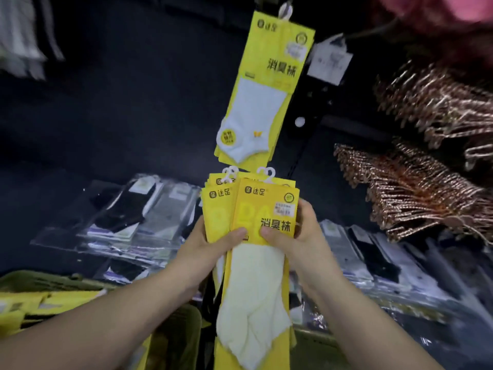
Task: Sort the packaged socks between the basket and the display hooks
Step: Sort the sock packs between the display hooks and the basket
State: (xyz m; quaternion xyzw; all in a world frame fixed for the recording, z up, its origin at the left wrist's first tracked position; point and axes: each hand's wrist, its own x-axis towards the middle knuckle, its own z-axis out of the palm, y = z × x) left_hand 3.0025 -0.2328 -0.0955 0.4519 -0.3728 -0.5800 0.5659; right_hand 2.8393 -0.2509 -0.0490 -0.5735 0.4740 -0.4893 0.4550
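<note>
So here's where we're at: we've got a fanned stack of yellow sock packs (256, 206) in both hands, dead centre of the view. Our left hand (210, 247) wraps the stack's left edge with the thumb laid across the front. Our right hand (298, 236) pinches the front pack from the right edge, thumb on the printed card, so both hands are closed on the stack and neither is free. The packs stand upright, long axis running 12 to 6, with their white plastic hanger tabs (266, 173) at the 12 o'clock end and the sock toes dangling at 6. The bit that matters: the display hook (286, 9) is straight up at 12 o'clock from the grip, well apart, and it carries a hanging yellow pack (262, 84) whose bottom edge ends just above our tabs. So anything going up looks like a straight lift along the packs' own axis, and we reckon the right hand is better placed to peel off the front one. The basket (34, 281) sits low at 8 o'clock, nearer the left arm, with more basket packs (53, 303) lying in it. Room-wise, 12 is open apart from that hanging pack. At 2 to 3 o'clock there's a bristly pile of rose-gold hangers (416, 188) we'd steer clear of, and clear-bagged socks (133, 214) lie behind at 10.
</note>
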